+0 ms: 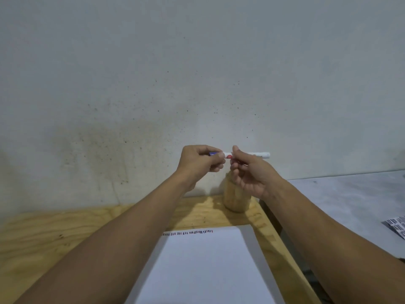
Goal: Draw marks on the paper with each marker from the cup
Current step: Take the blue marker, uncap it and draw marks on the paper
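Note:
Both hands are raised in front of the wall, above the wooden cup (235, 199). My right hand (247, 172) pinches a white marker (259, 154) that lies level, its barrel sticking out to the right. My left hand (200, 160) grips the marker's left end, where a blue part and a red spot show between the fingers; whether that end is a cap I cannot tell. The white paper (206, 266) lies on the wooden table below, with a row of short red and dark marks (188, 233) along its far edge.
The wooden table (54, 233) meets a grey stained wall (153, 84) at the back. To the right stands a grey surface (350, 198) with a printed striped sheet (396, 227) near the frame edge. A gap separates the two tables.

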Tool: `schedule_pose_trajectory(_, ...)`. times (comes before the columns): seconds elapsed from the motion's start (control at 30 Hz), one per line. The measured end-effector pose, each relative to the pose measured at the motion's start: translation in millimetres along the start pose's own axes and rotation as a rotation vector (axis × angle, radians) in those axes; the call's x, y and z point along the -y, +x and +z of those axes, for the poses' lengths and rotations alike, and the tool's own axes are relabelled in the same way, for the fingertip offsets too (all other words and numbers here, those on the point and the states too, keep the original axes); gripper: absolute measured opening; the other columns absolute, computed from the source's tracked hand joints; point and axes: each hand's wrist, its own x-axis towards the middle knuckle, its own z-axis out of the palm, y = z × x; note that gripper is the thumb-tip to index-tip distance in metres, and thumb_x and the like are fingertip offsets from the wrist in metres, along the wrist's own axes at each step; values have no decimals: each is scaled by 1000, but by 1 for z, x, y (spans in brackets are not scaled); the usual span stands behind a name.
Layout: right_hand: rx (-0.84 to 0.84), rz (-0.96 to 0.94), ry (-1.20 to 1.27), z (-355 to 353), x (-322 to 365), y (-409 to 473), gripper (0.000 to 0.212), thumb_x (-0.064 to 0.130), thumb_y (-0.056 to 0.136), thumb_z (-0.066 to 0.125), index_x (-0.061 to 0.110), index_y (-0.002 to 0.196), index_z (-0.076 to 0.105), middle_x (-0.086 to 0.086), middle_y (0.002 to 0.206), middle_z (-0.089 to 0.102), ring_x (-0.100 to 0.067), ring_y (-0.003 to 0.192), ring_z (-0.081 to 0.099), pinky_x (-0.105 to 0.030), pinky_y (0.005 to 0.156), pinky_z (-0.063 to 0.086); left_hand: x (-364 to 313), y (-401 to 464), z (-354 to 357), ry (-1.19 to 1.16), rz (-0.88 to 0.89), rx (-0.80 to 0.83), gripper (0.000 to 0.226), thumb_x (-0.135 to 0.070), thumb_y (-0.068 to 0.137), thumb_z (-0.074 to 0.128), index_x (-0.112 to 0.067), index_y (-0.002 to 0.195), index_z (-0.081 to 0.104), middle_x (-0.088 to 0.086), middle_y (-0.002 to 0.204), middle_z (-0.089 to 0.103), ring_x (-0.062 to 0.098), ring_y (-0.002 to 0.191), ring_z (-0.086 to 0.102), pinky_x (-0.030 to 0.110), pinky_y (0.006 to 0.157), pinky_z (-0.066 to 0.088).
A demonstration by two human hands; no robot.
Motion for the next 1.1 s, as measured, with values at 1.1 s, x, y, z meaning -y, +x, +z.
schedule_pose_trajectory(1.1,-304,-310,-570,-32,-132,-29,17,1,88,68,-15,93,64,-32,84,70,-25,55,71,-34,54,62,118,-37,-76,996,-132,115,7,-7,76,63,-11,70,65,11,81,66,28,78,65,35,70,56)
